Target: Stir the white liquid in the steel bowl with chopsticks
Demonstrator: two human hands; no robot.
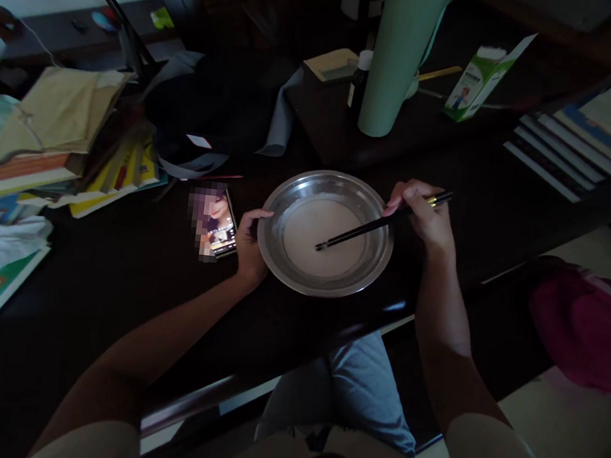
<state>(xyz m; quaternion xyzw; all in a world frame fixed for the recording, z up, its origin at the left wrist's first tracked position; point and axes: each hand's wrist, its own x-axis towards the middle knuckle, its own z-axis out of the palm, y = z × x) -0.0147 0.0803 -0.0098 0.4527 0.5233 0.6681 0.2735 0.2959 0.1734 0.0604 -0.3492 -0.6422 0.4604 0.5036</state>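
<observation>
A round metal bowl (321, 287) stands on the dark table in front of me, with a pale, milky mixture (311, 222) in its bottom. My left hand (253, 246) grips the bowl's left side, thumb on the rim and the other fingers mostly hidden beneath. Black chopsticks (363, 230) with gold bands are held in my right hand (423, 211) at the bowl's right edge. Their tips reach down to the mixture near the bowl's middle. Close to my left hand lies a lit phone (222, 227).
Behind the bowl stand a tall green bottle (396, 63), a small dark bottle (358, 84) with a white cap, and a green-white carton (473, 86). Books and papers (65, 113) are piled at left, beside a black bag (215, 101). More books (586, 136) are stacked at right.
</observation>
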